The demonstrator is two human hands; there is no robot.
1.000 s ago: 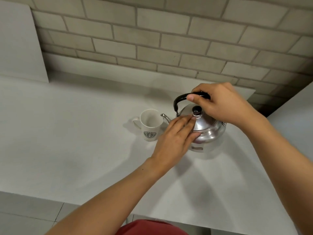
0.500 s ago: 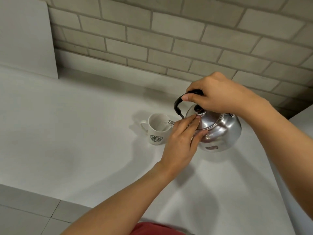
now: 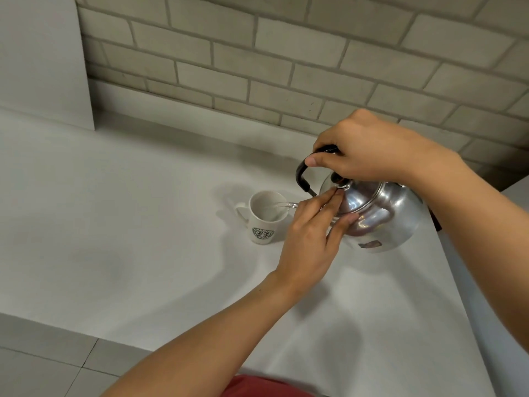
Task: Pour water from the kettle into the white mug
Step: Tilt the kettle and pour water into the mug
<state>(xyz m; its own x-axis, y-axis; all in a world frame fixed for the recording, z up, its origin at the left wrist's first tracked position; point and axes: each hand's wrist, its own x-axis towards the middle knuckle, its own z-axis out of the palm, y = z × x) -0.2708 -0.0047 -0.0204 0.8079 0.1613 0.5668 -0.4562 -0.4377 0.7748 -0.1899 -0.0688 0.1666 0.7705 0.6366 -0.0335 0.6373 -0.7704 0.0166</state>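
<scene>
On the matte white counter (image 3: 143,224), a rounded polished-metal kettle (image 3: 380,216), its spout mostly hidden behind the left hand (image 3: 309,236) pressed flat-fingered on the lid, is held tilted by the right hand (image 3: 369,150) wrapped around the black handle over the glossy white mug (image 3: 264,216).

The white mug (image 3: 264,217) bears a green Starbucks Coffee logo.

Probably a home kitchen: white counter (image 3: 143,224), brick-tile wall (image 3: 286,67), kettle (image 3: 380,216), mug (image 3: 264,219).
</scene>
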